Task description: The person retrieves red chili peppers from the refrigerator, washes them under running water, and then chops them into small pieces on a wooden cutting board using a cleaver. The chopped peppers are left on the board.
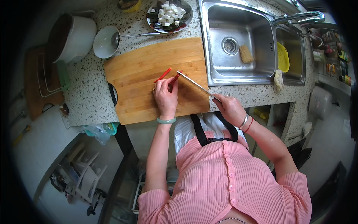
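A wooden cutting board (141,71) lies on the speckled counter. My left hand (166,95) presses down on a red chili pepper (164,75) near the board's middle, fingers curled over it. A second red piece (174,78) sticks out beside my fingertips. My right hand (229,108) grips the handle of a knife (194,84) at the board's right edge. The blade points left, its tip next to the pepper.
A plate (169,15) of white cubes and dark slices stands behind the board. A white ladle (106,42) and a white pot (74,37) sit at the back left. The steel double sink (238,41) with a sponge lies to the right.
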A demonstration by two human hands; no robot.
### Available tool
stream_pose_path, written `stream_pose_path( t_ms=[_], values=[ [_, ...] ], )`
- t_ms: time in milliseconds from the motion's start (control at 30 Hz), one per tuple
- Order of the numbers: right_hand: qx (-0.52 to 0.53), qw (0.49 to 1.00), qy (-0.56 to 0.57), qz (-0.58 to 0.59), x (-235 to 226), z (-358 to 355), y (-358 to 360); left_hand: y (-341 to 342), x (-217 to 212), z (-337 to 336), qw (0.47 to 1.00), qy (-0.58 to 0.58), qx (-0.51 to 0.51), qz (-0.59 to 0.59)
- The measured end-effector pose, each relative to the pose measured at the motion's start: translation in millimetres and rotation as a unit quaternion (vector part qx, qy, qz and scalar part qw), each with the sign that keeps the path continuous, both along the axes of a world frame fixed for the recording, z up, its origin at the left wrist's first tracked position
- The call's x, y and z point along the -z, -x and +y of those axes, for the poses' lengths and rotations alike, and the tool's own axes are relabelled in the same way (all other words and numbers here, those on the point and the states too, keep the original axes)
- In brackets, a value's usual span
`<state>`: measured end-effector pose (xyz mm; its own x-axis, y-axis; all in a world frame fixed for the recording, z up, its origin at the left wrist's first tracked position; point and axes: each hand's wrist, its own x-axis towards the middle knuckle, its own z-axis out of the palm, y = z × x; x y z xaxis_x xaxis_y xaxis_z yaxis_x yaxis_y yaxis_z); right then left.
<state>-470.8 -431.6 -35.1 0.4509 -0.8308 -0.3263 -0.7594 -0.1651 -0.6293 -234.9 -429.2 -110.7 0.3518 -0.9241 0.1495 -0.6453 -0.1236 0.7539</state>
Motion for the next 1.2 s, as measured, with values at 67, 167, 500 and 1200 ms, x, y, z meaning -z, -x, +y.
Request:
stream_pose_path(
  t_ms=[67, 167, 500, 1200],
  values=[
    [-0.021, 0.999, 0.015, 0.028, -2, 0, 0, -1, 2, 1, 1.000, 0.007, 0.003, -0.007],
    [-0.055, 0.995, 0.037, 0.080, -6, 1, -2, -3, 8, 2, 1.000, 0.016, 0.007, -0.015],
    [-0.116, 0.968, 0.067, 0.212, -12, 10, -15, -3, 12, 7, 1.000, -0.020, 0.008, 0.000],
    [0.015, 0.999, 0.021, -0.046, 3, 11, 1, -4, -2, 6, 0.978, -0.031, -0.042, 0.200]
  ],
)
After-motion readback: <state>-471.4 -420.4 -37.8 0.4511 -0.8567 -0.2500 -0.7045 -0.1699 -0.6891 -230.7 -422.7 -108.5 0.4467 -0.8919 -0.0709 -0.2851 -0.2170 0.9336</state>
